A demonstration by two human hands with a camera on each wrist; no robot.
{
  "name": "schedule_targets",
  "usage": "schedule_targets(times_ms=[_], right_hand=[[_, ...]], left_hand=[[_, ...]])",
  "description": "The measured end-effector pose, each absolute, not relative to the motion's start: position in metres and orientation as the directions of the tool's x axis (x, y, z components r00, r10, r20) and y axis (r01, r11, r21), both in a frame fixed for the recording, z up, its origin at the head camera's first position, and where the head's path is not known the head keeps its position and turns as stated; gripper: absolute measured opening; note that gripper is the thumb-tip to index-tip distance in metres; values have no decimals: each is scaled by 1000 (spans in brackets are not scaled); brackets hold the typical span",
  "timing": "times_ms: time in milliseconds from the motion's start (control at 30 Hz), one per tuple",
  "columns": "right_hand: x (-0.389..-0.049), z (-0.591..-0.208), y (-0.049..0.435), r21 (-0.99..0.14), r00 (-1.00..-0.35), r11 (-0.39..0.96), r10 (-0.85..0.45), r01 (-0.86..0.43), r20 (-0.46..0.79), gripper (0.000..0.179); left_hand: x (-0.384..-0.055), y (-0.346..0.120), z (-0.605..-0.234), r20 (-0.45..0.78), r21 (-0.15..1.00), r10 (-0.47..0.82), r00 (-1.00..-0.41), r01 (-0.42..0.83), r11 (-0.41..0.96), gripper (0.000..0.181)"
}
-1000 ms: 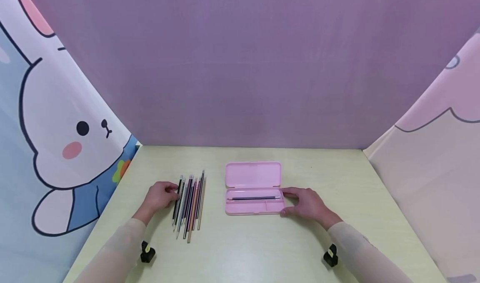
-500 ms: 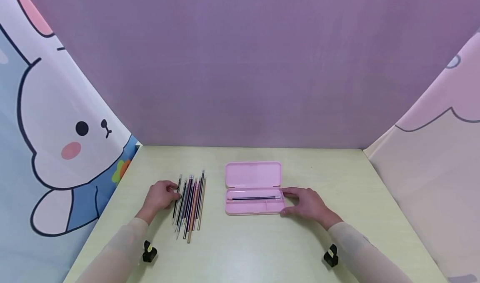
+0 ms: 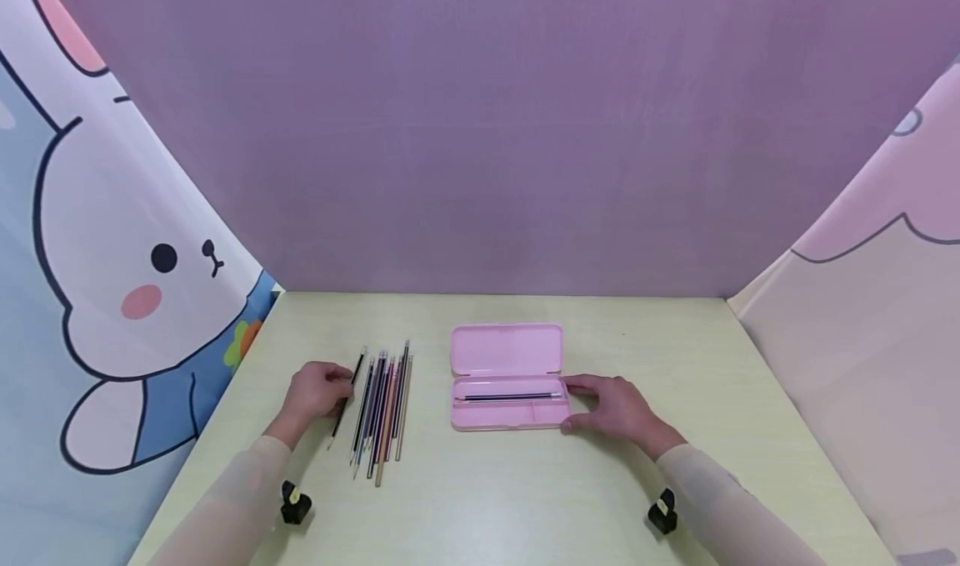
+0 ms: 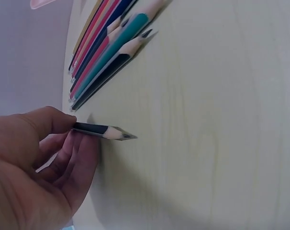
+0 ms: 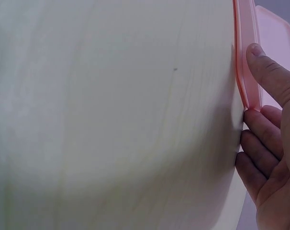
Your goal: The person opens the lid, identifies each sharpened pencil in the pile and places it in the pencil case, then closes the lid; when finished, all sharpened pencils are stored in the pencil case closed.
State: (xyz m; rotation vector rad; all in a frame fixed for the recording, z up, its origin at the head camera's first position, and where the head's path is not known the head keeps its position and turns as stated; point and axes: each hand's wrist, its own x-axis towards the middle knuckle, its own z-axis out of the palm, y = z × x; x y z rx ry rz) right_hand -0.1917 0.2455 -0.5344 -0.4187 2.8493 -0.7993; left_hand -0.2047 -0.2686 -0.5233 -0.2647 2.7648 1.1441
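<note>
My left hand [image 3: 315, 393] pinches a black pencil [image 4: 91, 128] between thumb and fingers. In the left wrist view its sharpened tip points away from the hand, and the pencil is apart from the others. Just right of this hand lies a bunch of several pencils [image 3: 387, 412], roughly side by side. A pink pencil case [image 3: 506, 349] lies with its lid open near the table's middle. One dark striped pencil [image 3: 502, 397] rests lengthwise in its rear compartment. My right hand [image 3: 611, 408] grips the case's right end, thumb at the front corner and fingers at the side.
The pale wooden table [image 3: 480, 499] ends at a purple backdrop [image 3: 495, 132]. A rabbit-print panel [image 3: 112, 299] rises at the left and a pink and cream panel [image 3: 885, 316] at the right. Black wrist devices [image 3: 296, 503] hang under the sleeves.
The left hand has drawn one black pencil leftward, away from the bunch, and it is now tilted. The right hand and the pencil case have stayed in place.
</note>
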Motion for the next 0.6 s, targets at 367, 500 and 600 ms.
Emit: schedule_targets(times_ms=[367,500,600], right_hand=[[-188,-531,246,-537,-947,812,-313,-230,-68,79],[-188,-528,246,-527,-947,818,-314,-231,-71,79],[-188,-526,246,-521,-946,820,-316,-237,-66,80]], left_hand=[[-205,-267,-506,-181,730,-45,-983,-164,664,32],[-208,-256,-493,-152,742,13,-988,-105,662,30],[-213,-242,-485,-136,756,56,-989,-67,651,29]])
